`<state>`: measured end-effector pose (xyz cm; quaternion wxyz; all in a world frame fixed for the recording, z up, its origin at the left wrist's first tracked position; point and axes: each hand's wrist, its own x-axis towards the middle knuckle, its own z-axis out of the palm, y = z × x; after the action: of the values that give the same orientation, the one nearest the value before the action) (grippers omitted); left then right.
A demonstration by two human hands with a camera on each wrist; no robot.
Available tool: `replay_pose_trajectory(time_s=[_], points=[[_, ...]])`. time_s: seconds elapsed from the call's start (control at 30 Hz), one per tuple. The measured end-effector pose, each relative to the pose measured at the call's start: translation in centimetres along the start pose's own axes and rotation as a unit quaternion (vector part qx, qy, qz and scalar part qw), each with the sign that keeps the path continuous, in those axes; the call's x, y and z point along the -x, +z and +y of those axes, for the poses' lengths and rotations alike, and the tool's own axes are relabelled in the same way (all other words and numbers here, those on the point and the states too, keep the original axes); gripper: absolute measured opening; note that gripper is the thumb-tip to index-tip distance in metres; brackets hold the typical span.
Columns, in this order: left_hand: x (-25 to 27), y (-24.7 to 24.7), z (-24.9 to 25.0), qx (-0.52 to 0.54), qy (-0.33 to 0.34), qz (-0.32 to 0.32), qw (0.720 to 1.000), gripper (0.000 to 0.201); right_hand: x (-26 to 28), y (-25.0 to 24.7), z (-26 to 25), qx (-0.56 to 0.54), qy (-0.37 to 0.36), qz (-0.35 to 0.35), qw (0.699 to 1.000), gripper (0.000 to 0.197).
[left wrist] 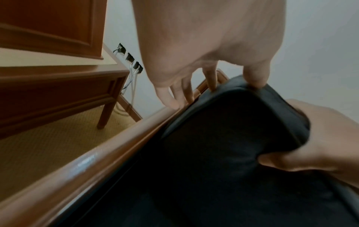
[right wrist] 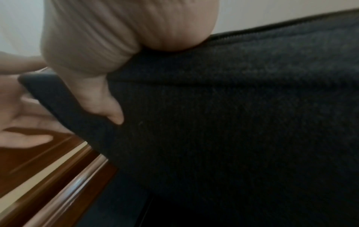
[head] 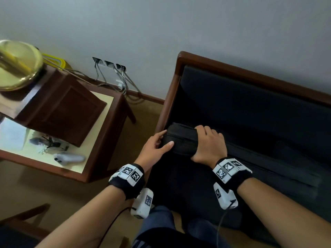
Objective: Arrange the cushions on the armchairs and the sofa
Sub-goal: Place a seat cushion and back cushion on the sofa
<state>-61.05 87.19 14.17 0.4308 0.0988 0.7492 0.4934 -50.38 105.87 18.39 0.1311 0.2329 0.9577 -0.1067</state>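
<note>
A dark cushion [head: 180, 140] stands on edge at the left end of a dark seat with a wooden frame [head: 179, 77]. My right hand [head: 209, 142] grips the cushion near its left end, fingers curled over the top edge and thumb underneath. My left hand [head: 161, 140] lies against the cushion's left corner with straight fingers. In the left wrist view the left hand's fingertips [left wrist: 254, 79] touch the cushion [left wrist: 223, 122] beside the wooden armrest [left wrist: 97, 161]. In the right wrist view the right hand [right wrist: 116, 38] clamps the cushion [right wrist: 233, 107].
A wooden side table [head: 100, 140] stands just left of the seat. It carries a dark wooden box [head: 59, 111], a golden bowl [head: 18, 63] and a grey controller [head: 69, 158]. Wall sockets [head: 109, 64] with hanging cables sit behind. Another chair's frame [head: 23, 217] shows at lower left.
</note>
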Motion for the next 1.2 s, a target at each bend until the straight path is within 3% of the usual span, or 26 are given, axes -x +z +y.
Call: replay_pose_trajectory(time_s=[0.07,0.13,0.27,0.37,0.47,0.6,0.7,0.8,0.9,1.03,1.1,1.2], points=[[-0.1,-0.8,0.4,-0.014,0.003,-0.004,1.0,0.06,0.7,-1.6,1.6,-0.05,-0.004,0.024,0.998,0.073],[-0.2,-1.2,0.9,-0.018,0.011,-0.008,1.0,0.074,1.6,-4.2,3.6,-0.106,-0.002,0.056,0.993,0.066],[-0.1,-1.1,2.9,-0.116,0.07,-0.048,0.99,0.121,4.0,-9.8,8.4,-0.198,-0.005,0.108,0.974,0.08],[-0.9,-0.8,6.5,-0.249,0.148,-0.065,0.955,0.139,6.2,-12.5,11.4,-0.272,-0.032,0.157,0.949,0.087],[-1.4,-0.6,12.2,-0.341,0.207,-0.066,0.915,0.134,8.6,-15.2,13.6,-0.368,-0.072,0.208,0.903,0.083],[0.1,0.2,20.0,-0.425,0.278,-0.106,0.855,0.11,11.6,-17.6,16.6,-0.428,-0.111,0.273,0.854,0.08],[2.8,2.6,24.3,-0.506,0.332,-0.05,0.794,0.096,12.3,-15.9,19.6,-0.495,-0.098,0.319,0.802,0.089],[5.1,6.2,27.1,-0.56,0.339,0.0,0.756,0.086,12.7,-12.2,21.8,-0.57,-0.044,0.325,0.753,0.098],[5.8,9.8,28.4,-0.632,0.341,-0.003,0.696,0.081,13.9,-7.8,22.7,-0.574,0.032,0.302,0.76,0.125],[5.1,14.2,26.6,-0.703,0.298,-0.038,0.645,0.085,15.8,-4.7,23.6,-0.566,0.138,0.295,0.758,0.116],[4.8,16.3,24.1,-0.712,0.28,-0.058,0.642,0.087,17.1,-4.5,23.7,-0.521,0.196,0.29,0.779,0.108],[5.1,17.9,21.3,-0.686,0.282,-0.045,0.669,0.091,18.2,-4.9,23.4,-0.457,0.217,0.298,0.809,0.099]])
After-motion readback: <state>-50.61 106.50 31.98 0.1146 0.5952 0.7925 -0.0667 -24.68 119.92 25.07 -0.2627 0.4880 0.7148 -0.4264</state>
